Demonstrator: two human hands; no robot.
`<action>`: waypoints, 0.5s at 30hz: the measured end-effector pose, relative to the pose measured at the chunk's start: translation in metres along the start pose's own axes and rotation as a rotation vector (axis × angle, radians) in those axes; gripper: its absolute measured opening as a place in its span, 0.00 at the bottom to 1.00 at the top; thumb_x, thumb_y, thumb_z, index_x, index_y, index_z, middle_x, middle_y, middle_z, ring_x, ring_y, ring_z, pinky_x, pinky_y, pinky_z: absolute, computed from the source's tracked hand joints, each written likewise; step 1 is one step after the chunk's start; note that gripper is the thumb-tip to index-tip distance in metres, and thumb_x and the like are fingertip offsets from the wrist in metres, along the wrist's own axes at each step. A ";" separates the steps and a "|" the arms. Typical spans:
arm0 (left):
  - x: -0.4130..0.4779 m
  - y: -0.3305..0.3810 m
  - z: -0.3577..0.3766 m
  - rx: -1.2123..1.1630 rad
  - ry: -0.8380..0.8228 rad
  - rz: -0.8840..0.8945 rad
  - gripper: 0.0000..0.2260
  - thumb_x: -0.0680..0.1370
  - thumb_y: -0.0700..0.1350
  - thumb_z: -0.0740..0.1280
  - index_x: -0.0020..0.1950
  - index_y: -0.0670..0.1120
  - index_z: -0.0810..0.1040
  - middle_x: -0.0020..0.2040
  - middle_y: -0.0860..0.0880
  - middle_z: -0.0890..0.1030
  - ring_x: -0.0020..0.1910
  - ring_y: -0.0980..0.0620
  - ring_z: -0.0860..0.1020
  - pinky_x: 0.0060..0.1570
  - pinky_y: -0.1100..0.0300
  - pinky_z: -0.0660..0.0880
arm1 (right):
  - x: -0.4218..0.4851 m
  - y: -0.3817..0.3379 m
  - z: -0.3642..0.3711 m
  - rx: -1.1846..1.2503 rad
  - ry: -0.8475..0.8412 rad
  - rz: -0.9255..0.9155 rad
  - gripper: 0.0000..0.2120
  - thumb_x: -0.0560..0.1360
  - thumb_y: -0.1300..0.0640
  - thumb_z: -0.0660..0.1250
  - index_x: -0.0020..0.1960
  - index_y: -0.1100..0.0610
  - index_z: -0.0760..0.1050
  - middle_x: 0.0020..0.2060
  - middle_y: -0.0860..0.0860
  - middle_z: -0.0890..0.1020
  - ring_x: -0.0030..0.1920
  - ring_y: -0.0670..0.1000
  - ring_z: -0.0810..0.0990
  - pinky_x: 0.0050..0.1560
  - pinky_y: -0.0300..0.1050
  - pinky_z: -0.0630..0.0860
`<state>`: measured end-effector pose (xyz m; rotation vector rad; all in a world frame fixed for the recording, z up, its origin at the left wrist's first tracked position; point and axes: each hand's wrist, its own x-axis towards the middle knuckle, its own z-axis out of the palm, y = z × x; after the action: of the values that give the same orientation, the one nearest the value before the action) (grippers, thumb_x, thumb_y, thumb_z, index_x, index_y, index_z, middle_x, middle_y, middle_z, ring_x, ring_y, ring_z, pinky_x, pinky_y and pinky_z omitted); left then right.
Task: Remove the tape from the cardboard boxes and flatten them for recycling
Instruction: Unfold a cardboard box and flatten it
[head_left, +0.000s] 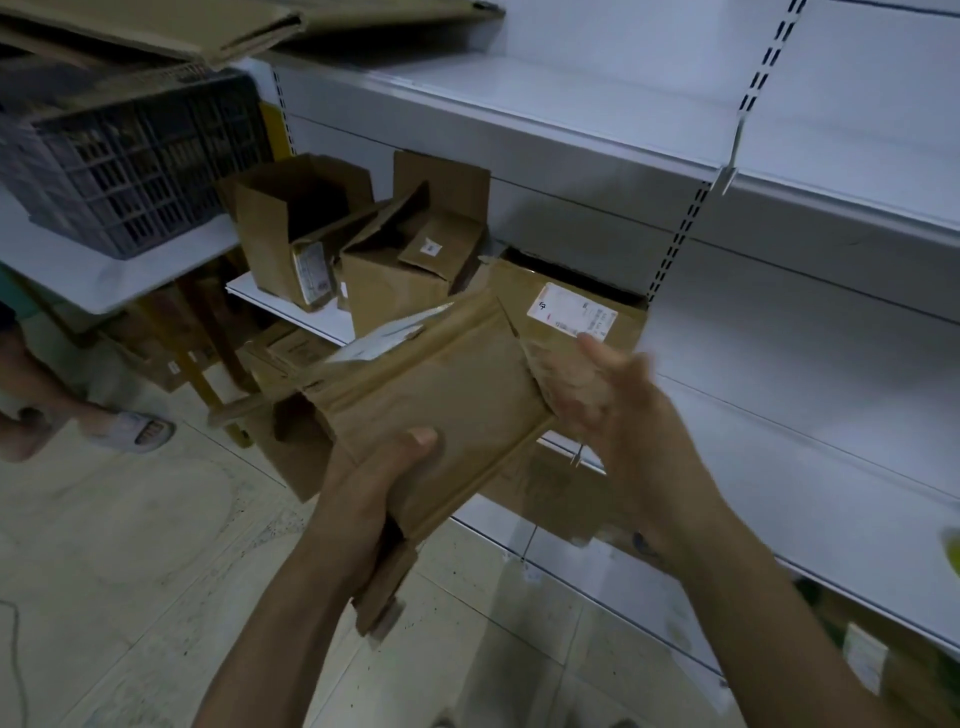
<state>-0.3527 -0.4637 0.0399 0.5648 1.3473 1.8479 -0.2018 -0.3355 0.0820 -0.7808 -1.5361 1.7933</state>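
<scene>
A flattened cardboard box is clamped at its near edge by fingers of the left hand, while the right hand is blurred at its right edge, finger state cannot be told.

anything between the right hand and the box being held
Nothing visible does. The right hand is at the right edge of the held box, which the left hand grips at its near end, thumb on top. The right hand is blurred, so its grip cannot be told.

Dark crate on white table; sandalled foot on tiled floor
</scene>
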 end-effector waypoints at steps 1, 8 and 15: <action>0.000 -0.001 0.001 0.015 -0.013 0.015 0.39 0.57 0.54 0.73 0.66 0.44 0.72 0.57 0.46 0.81 0.52 0.47 0.82 0.42 0.60 0.79 | -0.002 0.004 0.007 -0.175 -0.035 -0.059 0.49 0.51 0.25 0.69 0.66 0.47 0.68 0.58 0.35 0.77 0.58 0.37 0.77 0.53 0.34 0.76; 0.002 -0.010 -0.012 -0.004 -0.086 0.024 0.31 0.59 0.52 0.73 0.61 0.46 0.76 0.52 0.50 0.84 0.49 0.50 0.83 0.40 0.62 0.79 | -0.006 0.005 0.015 -0.152 0.223 -0.308 0.15 0.80 0.54 0.60 0.43 0.43 0.83 0.38 0.38 0.84 0.40 0.37 0.81 0.37 0.29 0.75; 0.010 -0.029 -0.003 0.377 0.290 0.019 0.42 0.66 0.61 0.74 0.75 0.57 0.58 0.70 0.50 0.70 0.61 0.49 0.76 0.48 0.49 0.80 | -0.008 0.014 0.026 -0.014 0.432 -0.173 0.11 0.79 0.52 0.62 0.46 0.48 0.83 0.43 0.44 0.86 0.45 0.43 0.83 0.43 0.35 0.79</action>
<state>-0.3514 -0.4536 0.0107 0.5115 1.9123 1.7463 -0.2183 -0.3588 0.0724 -0.9401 -1.2858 1.3796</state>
